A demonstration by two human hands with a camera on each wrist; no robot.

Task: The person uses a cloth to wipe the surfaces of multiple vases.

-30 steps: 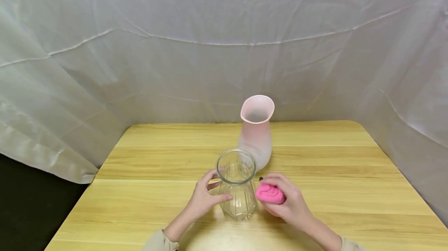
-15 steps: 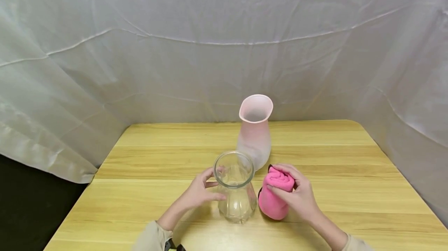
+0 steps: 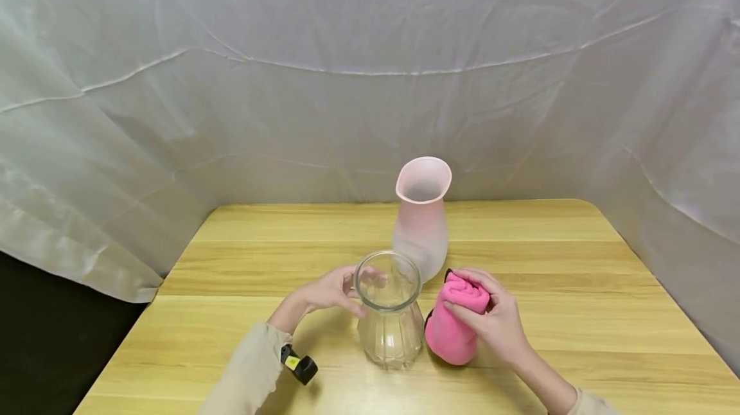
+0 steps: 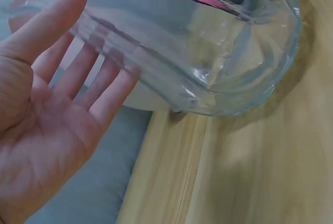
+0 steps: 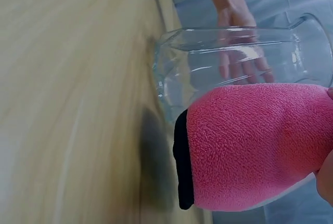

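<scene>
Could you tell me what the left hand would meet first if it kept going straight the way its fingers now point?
Most likely the clear glass vase. The left hand lies open beside its neck, fingers aimed at the glass wall; whether they already touch is unclear. The pink cloth lies beyond it.

Staged recording booth: creased white sheeting (image 3: 347,81) is enclosing a bare wooden surface (image 3: 549,286) on three sides.
</scene>
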